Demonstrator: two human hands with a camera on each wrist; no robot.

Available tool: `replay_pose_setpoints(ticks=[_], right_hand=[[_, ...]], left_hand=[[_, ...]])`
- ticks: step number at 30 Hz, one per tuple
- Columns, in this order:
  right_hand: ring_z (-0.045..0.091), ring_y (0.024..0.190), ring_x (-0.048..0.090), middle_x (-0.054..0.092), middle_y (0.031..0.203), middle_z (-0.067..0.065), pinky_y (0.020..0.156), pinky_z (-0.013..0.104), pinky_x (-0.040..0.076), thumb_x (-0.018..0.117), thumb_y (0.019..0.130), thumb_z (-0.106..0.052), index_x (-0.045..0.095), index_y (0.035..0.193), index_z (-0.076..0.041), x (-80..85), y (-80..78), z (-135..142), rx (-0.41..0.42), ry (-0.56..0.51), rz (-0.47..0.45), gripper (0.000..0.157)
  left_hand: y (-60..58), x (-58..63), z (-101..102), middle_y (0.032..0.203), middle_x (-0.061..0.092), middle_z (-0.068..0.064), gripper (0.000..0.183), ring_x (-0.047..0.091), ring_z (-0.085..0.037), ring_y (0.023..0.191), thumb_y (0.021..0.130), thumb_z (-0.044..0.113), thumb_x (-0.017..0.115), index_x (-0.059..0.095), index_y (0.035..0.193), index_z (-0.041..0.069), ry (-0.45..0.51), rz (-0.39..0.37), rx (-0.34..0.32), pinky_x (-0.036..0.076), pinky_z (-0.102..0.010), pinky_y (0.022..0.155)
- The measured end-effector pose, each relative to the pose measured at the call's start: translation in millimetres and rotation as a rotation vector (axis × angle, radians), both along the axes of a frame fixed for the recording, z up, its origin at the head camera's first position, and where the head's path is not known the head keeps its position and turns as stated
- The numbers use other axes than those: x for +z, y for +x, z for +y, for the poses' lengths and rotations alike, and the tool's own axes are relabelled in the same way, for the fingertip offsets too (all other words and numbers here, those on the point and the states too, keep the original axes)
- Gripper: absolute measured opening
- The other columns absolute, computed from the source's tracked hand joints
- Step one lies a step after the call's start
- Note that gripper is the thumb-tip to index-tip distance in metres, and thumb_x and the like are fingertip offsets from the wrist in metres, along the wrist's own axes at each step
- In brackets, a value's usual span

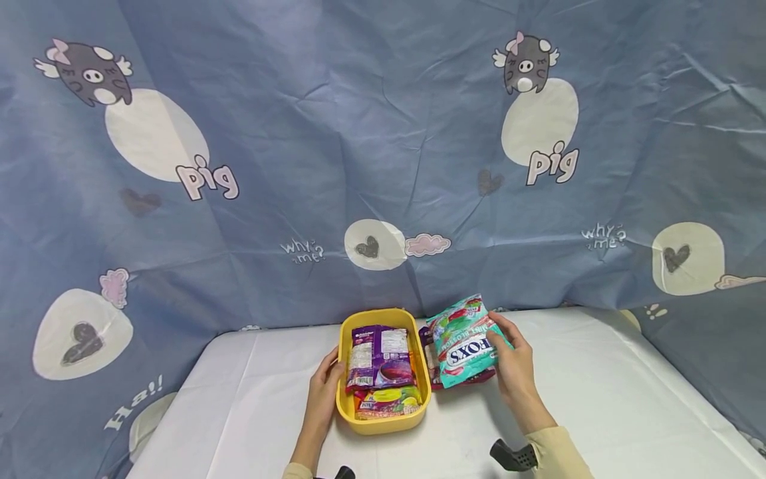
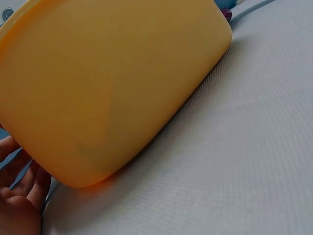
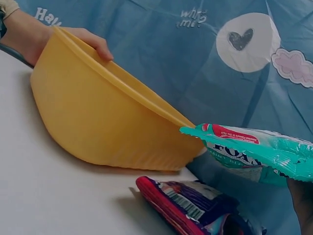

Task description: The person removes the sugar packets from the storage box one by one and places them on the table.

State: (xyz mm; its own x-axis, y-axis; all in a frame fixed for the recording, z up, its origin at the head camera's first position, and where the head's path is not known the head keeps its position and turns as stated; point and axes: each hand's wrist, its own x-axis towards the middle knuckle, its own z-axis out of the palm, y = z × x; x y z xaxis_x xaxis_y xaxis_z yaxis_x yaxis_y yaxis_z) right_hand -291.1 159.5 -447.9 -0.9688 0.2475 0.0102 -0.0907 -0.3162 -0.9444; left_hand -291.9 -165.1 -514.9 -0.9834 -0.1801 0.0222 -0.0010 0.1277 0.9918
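Steadying the yellow tub (image 1: 383,416) at its rim with my left hand (image 1: 323,392), fingers curled on it, I grip the teal candy bag (image 1: 465,340) in my right hand (image 1: 514,366) just beside the tub, and judge it should enter flat atop the purple packet (image 1: 380,356).

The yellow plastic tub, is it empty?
No, the yellow plastic tub holds a purple snack packet and another colourful packet under it.

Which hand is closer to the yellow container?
Left. The left hand holds the yellow container at its left rim; the right hand is apart on the right, holding the teal candy bag.
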Motion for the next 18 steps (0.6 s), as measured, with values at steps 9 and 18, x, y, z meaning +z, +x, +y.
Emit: replay_pose_setpoints(ticks=[9, 18], right_hand=[[0.004, 0.088, 0.057, 0.042, 0.130, 0.001, 0.067, 0.017, 0.051, 0.051, 0.089, -0.013, 0.042, 0.131, -0.012, 0.8, 0.3, 9, -0.017, -0.025, 0.011, 0.043], [0.003, 0.082, 0.057, 0.049, 0.120, -0.001, 0.064, 0.016, 0.051, 0.052, 0.088, -0.014, 0.046, 0.129, -0.016, -4.1, -2.9, 18, -0.049, -0.030, -0.019, 0.041]], left_hand=[[1.9, 0.5, 0, 0.137, 0.040, 0.000, 0.043, 0.040, -0.020, 0.124, 0.089, 0.040, 0.044, 0.041, 0.131, 0.028, -0.002, 0.015, -0.011, 0.033, -0.040, 0.104], [0.9, -0.5, 0, 0.138, 0.040, 0.001, 0.044, 0.038, -0.020, 0.126, 0.089, 0.041, 0.045, 0.041, 0.131, 0.028, 0.009, 0.007, -0.018, 0.033, -0.039, 0.104]])
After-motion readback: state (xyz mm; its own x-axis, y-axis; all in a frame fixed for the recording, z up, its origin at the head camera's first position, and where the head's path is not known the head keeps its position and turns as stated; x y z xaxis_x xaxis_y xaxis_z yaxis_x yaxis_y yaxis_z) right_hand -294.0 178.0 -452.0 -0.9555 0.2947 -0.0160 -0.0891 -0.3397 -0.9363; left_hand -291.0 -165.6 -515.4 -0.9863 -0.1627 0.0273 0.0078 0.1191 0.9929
